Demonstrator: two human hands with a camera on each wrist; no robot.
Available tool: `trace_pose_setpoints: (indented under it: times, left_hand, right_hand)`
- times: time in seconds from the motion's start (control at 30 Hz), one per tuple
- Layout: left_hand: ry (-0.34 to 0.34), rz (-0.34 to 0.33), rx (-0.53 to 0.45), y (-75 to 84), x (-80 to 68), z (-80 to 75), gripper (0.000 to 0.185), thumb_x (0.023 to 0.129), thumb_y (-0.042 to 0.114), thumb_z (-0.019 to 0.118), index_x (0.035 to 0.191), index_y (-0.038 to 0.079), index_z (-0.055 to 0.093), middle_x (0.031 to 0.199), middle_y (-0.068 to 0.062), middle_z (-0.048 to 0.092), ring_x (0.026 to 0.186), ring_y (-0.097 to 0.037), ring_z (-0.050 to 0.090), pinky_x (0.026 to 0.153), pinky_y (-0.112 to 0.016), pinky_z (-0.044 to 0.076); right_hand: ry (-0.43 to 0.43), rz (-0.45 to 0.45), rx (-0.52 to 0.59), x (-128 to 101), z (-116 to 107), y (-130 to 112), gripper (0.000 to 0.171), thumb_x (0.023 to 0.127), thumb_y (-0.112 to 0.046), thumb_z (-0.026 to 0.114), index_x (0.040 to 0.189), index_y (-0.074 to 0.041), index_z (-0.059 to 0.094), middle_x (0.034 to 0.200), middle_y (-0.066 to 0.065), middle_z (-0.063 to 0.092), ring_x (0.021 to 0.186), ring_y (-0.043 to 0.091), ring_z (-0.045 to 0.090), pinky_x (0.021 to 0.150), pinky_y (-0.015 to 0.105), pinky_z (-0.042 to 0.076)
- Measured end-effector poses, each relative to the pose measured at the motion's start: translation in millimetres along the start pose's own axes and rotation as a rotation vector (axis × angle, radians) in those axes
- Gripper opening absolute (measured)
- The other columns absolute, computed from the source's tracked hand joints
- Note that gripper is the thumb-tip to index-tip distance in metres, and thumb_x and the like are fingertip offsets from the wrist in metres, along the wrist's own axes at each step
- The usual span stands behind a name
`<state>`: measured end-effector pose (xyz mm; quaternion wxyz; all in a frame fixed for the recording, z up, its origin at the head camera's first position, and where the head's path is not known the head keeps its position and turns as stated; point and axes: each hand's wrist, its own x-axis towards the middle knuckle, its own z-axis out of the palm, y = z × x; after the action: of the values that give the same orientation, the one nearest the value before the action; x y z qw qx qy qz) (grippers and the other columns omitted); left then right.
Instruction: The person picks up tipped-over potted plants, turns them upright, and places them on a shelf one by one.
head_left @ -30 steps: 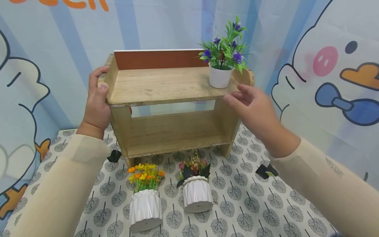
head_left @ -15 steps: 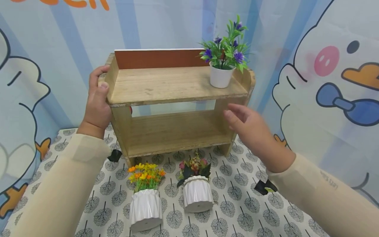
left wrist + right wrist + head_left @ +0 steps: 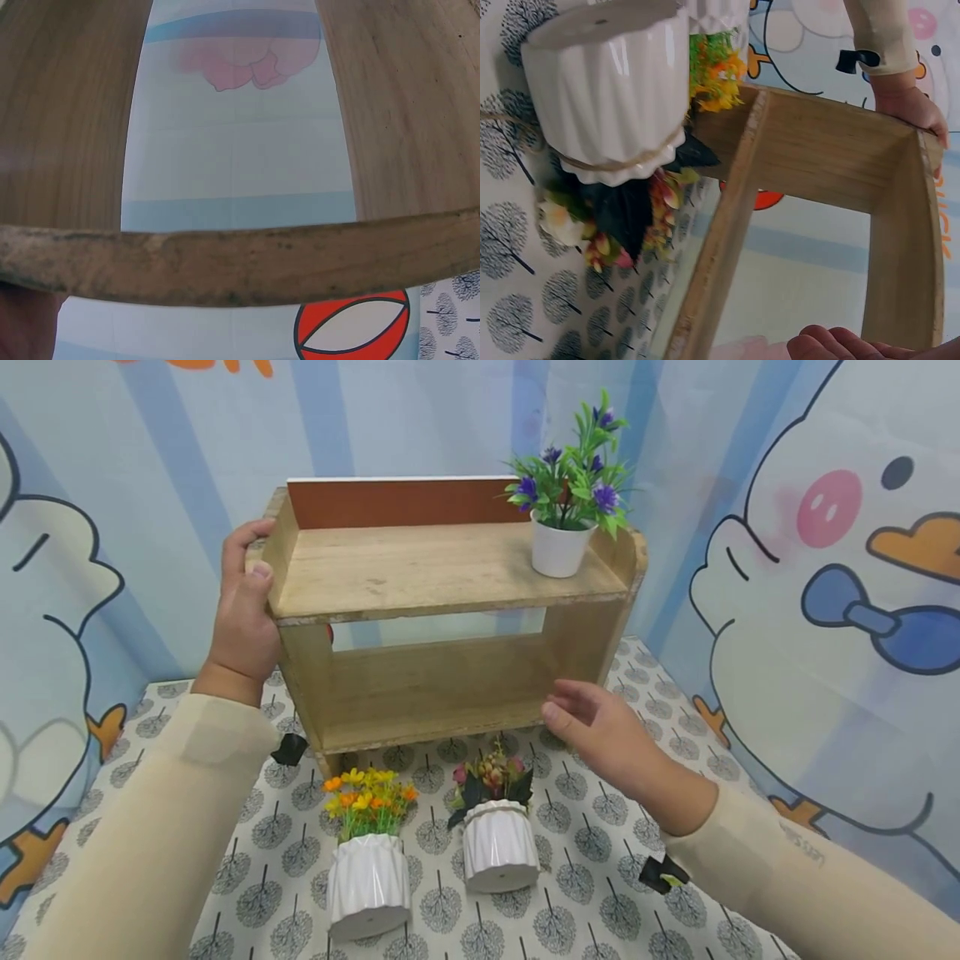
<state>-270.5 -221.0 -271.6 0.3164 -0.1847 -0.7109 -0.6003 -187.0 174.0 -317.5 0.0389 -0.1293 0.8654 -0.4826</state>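
My left hand [image 3: 243, 610] grips the left side panel of a small two-tier wooden shelf [image 3: 450, 681], thumb at its front edge. On the right end of the top board stands a white pot with purple flowers [image 3: 558, 547]. Held in the air before the lower board's right end, my right hand [image 3: 603, 739] has loosely bent fingers with nothing in them. Beneath it to the left, a fluted white pot with pink flowers [image 3: 500, 852] rests on the tablecloth. The left wrist view is filled by the shelf's side edge [image 3: 240, 266].
A second fluted white pot, with yellow and orange flowers [image 3: 369, 885], sits left of the pink one, in front of the shelf. The tablecloth [image 3: 592, 893] bears a grey tree print. A blue backdrop [image 3: 420, 418] with cartoon ducks rises close behind.
My right hand has dropped from beside the purple-flower pot to the front of the lower board. My left hand keeps its place on the shelf, and the pots stay put.
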Motion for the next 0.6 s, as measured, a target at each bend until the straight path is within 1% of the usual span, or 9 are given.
trace_pose_setpoints:
  times: [0.17,0.4,0.6]
  left_hand:
    - [0.005,0.003,-0.021,0.4,0.3,0.5,0.051,0.102,0.030,0.033,0.150,0.019,0.048,0.153,-0.004,0.037,0.120,-0.023,0.039,0.104,-0.034,0.028]
    - [0.011,0.007,-0.031,0.7,1.0,0.8,0.050,0.101,0.030,0.034,0.148,0.020,0.049,0.153,-0.003,0.038,0.120,-0.023,0.039,0.105,-0.034,0.027]
    - [0.010,-0.006,-0.045,-0.6,-0.3,1.1,0.051,0.102,0.032,0.035,0.149,0.021,0.049,0.152,-0.005,0.038,0.120,-0.024,0.039,0.104,-0.035,0.028]
  right_hand:
    - [-0.046,0.014,-0.006,-2,11,13,0.074,0.106,-0.041,0.062,0.157,0.007,0.038,0.151,0.026,0.055,0.142,0.043,0.052,0.115,0.056,0.042]
    - [-0.106,0.056,-0.023,-7,27,29,0.078,0.105,-0.044,0.064,0.157,0.008,0.038,0.153,0.029,0.051,0.141,0.044,0.052,0.112,0.057,0.045]
    - [-0.116,0.114,-0.069,-13,36,37,0.079,0.102,-0.048,0.067,0.153,0.008,0.045,0.149,0.028,0.056,0.135,0.042,0.058,0.108,0.054,0.049]
